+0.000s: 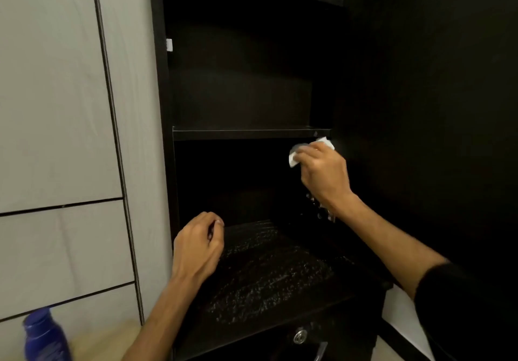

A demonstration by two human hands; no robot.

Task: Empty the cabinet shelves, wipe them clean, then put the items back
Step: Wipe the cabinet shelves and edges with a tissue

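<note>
A dark cabinet stands open, with nothing on its shelves. My right hand (323, 172) grips a crumpled white wipe (297, 151) and holds it just under the right end of the upper shelf (246, 133), near the cabinet's right wall. My left hand (197, 248) is curled shut with nothing visible in it, hovering at the left front of the lower shelf (269, 273), whose dark surface is speckled with pale droplets or dust.
The open black cabinet door (434, 94) fills the right side. A blue bottle (44, 335) stands on a light wooden surface at the bottom left. Pale wall panels (56, 108) are on the left. A drawer with a round lock (300, 336) sits below the lower shelf.
</note>
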